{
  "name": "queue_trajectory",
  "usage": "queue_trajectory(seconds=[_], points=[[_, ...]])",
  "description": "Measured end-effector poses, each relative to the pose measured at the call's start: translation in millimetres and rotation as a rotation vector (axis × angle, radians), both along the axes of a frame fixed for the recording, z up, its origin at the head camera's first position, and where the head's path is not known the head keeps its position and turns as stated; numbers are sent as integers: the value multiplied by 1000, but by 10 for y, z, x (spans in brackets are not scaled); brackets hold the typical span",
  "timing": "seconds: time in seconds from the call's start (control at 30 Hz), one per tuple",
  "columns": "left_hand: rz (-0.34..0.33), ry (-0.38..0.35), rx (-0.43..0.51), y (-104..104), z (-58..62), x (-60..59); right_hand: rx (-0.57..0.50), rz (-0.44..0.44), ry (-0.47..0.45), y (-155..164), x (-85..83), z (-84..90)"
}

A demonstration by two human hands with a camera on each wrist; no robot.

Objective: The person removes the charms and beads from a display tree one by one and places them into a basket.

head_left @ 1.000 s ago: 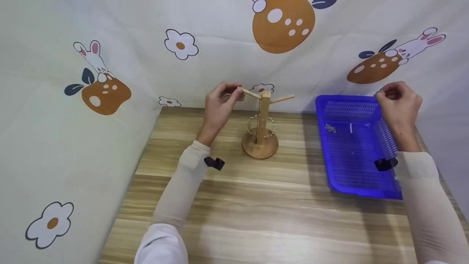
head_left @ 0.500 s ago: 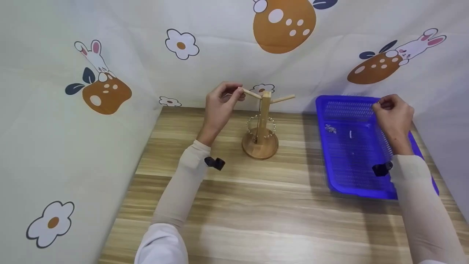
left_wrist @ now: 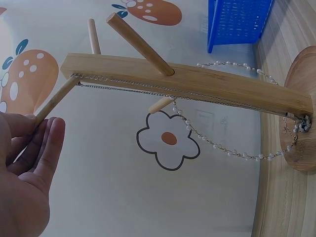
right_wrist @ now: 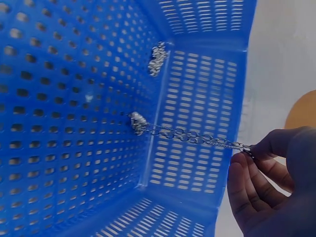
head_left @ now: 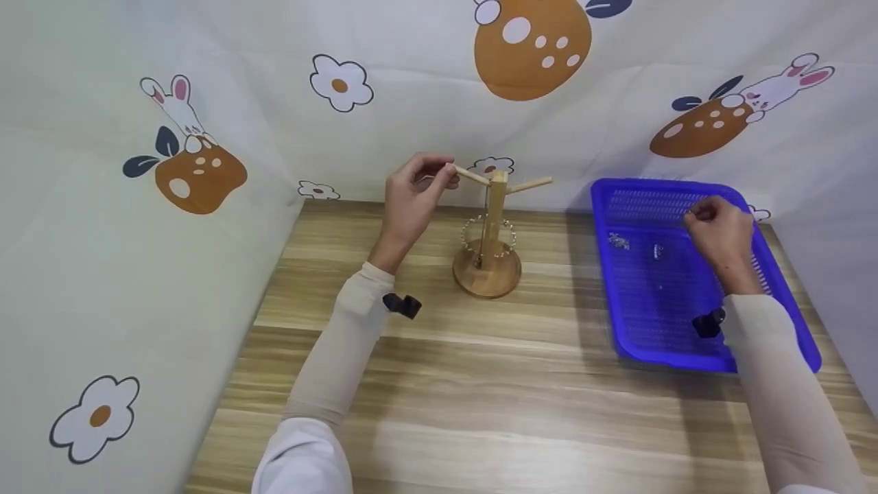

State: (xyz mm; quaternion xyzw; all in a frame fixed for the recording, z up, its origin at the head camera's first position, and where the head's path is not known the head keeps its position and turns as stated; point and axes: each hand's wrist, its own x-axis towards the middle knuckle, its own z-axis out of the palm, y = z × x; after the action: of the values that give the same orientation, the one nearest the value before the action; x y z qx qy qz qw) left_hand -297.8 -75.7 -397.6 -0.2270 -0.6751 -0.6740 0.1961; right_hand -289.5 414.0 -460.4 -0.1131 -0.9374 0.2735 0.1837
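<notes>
Left hand: thumb and fingers closed in a pinch on the outer end of a wooden peg (left_wrist: pixel 58 98).
Left hand position: the left hand (head_left: pixel 415 195) is beside the top of the stand (head_left: pixel 493 226).
Right hand: the right hand (head_left: pixel 724 233) is over the blue basket (head_left: pixel 610 288), fingertips pinched on a silver chain (right_wrist: pixel 185 136); the head view hardly shows the strands, the right wrist view shows them clearly.
Silver chain: stretched from the fingertips down into the basket, its lower end bunched at the floor.
Silver bundle: one (right_wrist: pixel 157 59), in a basket corner, apart from the held chain.
Stand: one, upright on a round base (head_left: pixel 504 278) on the worktop (head_left: pixel 480 398).
Pegs: four in the left wrist view; two show plainly in the head view.
Thin chain: on the held peg, near the post, trailing toward the base (left_wrist: pixel 106 78).
Pearl strand: one (left_wrist: pixel 215 146), showing on both sides of the post.
Wrist cameras: two, black, one per sleeve (head_left: pixel 402 305).
Writing: faint marks near the wall flower (left_wrist: pixel 169 138), too dim to read.
</notes>
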Motion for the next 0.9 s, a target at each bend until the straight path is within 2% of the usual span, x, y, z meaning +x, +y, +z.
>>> queue_trajectory(seconds=[0.13,0.33,0.43,0.67,0.9], points=[[-2,-3,2,-1,0,3,33,43,-36,-4,-2,-46],[0,-7,-6,0,7,1,78,126,-16,-18,-3,-109],[-1,-8,-6,2,9,2,92,166,-37,-14,0,-139],[2,-4,-3,2,8,3,103,208,-156,-12,-9,-184],[7,3,-7,0,9,9,100,230,-165,-46,4,-186]])
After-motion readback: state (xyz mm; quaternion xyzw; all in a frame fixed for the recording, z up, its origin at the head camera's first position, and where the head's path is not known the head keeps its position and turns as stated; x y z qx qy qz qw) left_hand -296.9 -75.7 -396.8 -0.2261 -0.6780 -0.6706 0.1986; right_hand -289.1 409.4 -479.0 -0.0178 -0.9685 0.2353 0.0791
